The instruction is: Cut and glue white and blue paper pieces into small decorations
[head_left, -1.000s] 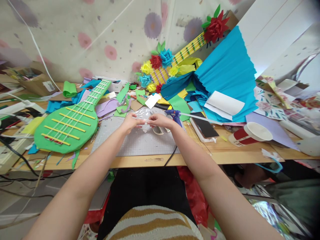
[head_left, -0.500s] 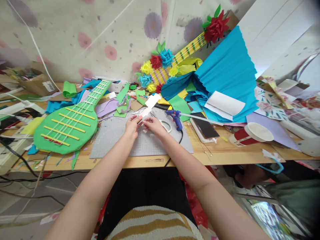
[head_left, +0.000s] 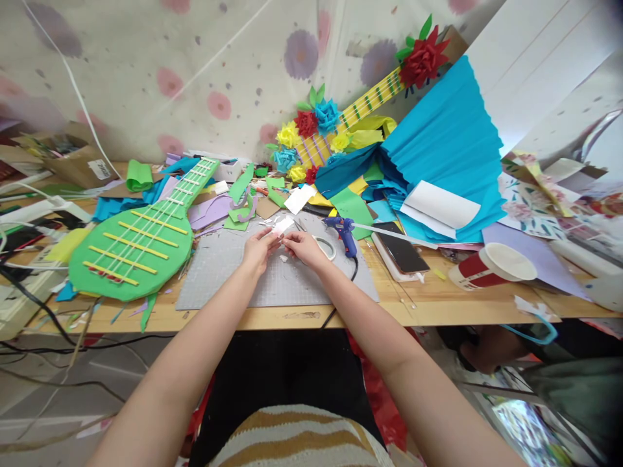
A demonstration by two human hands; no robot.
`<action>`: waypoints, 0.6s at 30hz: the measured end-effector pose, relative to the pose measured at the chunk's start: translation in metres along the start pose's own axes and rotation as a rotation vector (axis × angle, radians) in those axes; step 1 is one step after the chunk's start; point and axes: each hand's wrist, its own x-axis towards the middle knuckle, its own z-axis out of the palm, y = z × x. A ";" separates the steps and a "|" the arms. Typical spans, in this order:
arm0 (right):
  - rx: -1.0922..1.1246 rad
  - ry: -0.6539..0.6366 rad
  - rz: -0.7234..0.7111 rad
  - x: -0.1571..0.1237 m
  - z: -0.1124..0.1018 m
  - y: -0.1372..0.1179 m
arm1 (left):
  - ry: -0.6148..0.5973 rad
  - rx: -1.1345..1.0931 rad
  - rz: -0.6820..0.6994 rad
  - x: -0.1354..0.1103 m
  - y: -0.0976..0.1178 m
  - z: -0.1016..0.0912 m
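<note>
My left hand [head_left: 259, 250] and my right hand [head_left: 302, 248] meet over the grey cutting mat [head_left: 243, 279]. Both pinch a small white paper strip [head_left: 282, 226] that sticks up and away between the fingertips. White-handled scissors [head_left: 322, 245] lie on the mat just right of my right hand. A blue glue gun [head_left: 344, 231] rests beyond them, its black cord running off the table's front edge. Small white paper scraps [head_left: 269, 222] are scattered on the mat past my hands.
A green paper guitar [head_left: 141, 237] lies at left. A flowered yellow guitar [head_left: 335, 123] and a blue pleated fan [head_left: 438, 149] lean at the back. A phone [head_left: 399, 250] and a tipped red paper cup [head_left: 487, 266] lie at right. Paper offcuts cover the table.
Both hands drew back toward me from the far part of the mat, uncovering the scissors. The white strip between the fingers now shows clearly. The view shifted slightly.
</note>
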 end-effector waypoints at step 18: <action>0.080 -0.124 -0.008 0.001 -0.002 0.001 | 0.126 -0.119 0.019 0.009 -0.007 0.004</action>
